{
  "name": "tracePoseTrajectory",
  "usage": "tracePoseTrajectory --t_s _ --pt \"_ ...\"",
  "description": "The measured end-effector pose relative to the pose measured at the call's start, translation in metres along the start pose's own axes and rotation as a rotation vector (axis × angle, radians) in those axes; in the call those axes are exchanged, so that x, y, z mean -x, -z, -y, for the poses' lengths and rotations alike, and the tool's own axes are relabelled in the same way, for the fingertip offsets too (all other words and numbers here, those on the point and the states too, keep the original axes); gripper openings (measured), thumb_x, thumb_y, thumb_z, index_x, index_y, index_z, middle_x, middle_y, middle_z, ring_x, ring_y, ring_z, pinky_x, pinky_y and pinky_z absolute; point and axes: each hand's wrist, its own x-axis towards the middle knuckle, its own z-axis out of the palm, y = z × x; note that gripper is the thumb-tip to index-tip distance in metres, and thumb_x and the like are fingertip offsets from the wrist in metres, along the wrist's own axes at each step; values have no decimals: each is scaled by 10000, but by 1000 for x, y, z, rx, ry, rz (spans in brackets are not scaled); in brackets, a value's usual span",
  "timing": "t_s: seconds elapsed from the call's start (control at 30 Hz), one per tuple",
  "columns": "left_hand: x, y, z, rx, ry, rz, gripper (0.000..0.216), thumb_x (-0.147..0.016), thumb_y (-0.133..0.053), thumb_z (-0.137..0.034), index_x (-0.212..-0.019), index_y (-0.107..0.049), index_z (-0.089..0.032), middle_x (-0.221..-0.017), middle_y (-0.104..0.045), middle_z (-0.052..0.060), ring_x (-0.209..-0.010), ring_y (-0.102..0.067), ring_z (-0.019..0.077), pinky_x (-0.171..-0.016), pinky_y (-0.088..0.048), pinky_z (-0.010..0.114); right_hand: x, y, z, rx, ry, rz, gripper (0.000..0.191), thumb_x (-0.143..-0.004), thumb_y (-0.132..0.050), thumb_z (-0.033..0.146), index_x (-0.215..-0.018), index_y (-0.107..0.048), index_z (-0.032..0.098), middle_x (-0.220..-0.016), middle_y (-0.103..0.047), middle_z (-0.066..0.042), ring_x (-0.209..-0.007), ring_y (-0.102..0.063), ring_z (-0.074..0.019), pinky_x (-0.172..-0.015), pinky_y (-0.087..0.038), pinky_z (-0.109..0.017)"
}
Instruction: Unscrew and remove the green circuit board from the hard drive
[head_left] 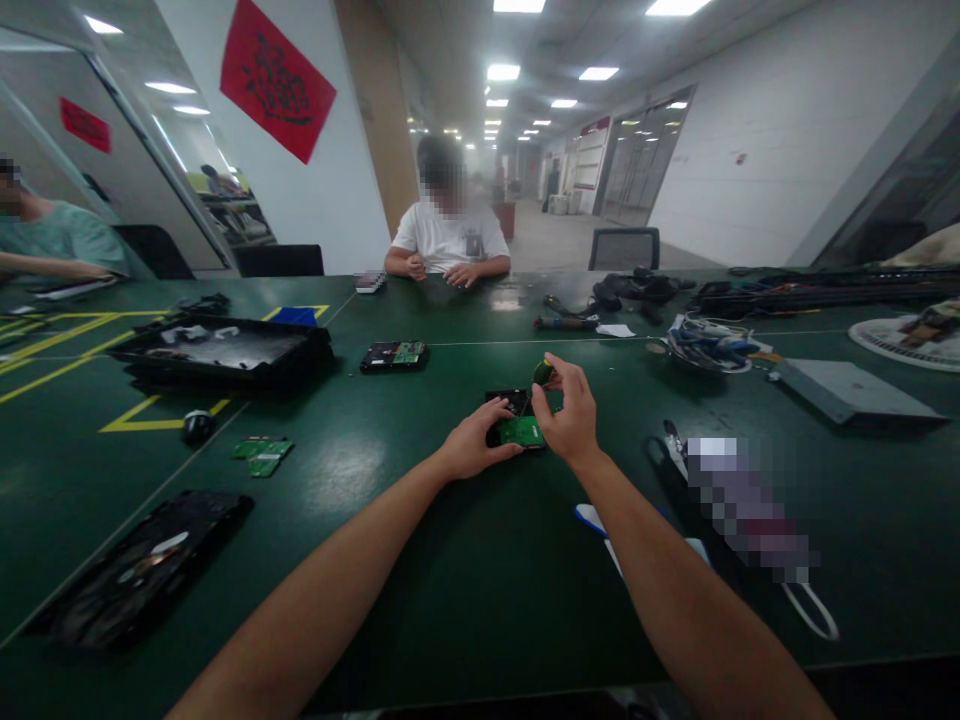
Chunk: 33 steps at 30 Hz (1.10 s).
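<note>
A hard drive [523, 432] with a black body and a green circuit board lies flat on the table in front of me. My left hand [474, 442] grips it from the left, fingers over its far part and thumb along the near edge. Above its right side, my right hand [573, 412] pinches the dark green and yellow handle of a screwdriver [542, 373]. The shaft slants down toward the drive; where its tip rests, I cannot make out.
Another hard drive [394, 356] lies farther left, past a loose green circuit board [264, 455]. Black trays [225, 350] and a black casing [150, 570] are at left. To the right are bundled cables [709, 345], a grey metal box [855, 390] and a blurred-out pouch [750, 510]. A person [450, 235] sits opposite.
</note>
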Motion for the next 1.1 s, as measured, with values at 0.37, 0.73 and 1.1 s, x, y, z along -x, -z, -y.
tracePoseTrajectory --t_s 0.37,0.73,1.1 --pt "1 0 0 -3 -6 0 624 -803 -770 -484 -1346 -569 -251 -1535 -494 119 -1487 -377 307 -1206 -345 509 0 1 0 10 0 6 487 -942 -600 298 -1415 -492 263 -1256 -597 -122 -1052 -631 -261 -861 -620 -465" --pt "0 -1 3 -15 -10 3 625 -803 -766 -509 -1334 -572 -245 -1533 -493 132 -1487 -376 309 -1201 -351 512 0 0 0 -7 -18 -5 477 -943 -605 304 -1407 -505 265 -1234 -592 -118 -1007 -643 -242 -825 -630 -436" --pt "0 -2 3 -21 -8 -1 629 -802 -768 -500 -1344 -574 -247 -1543 -485 116 -1489 -374 308 -1207 -351 499 1 -1 -2 4 -9 -9 478 -951 -607 314 -1414 -503 260 -1263 -614 -122 -1039 -653 -254 -839 -631 -439"
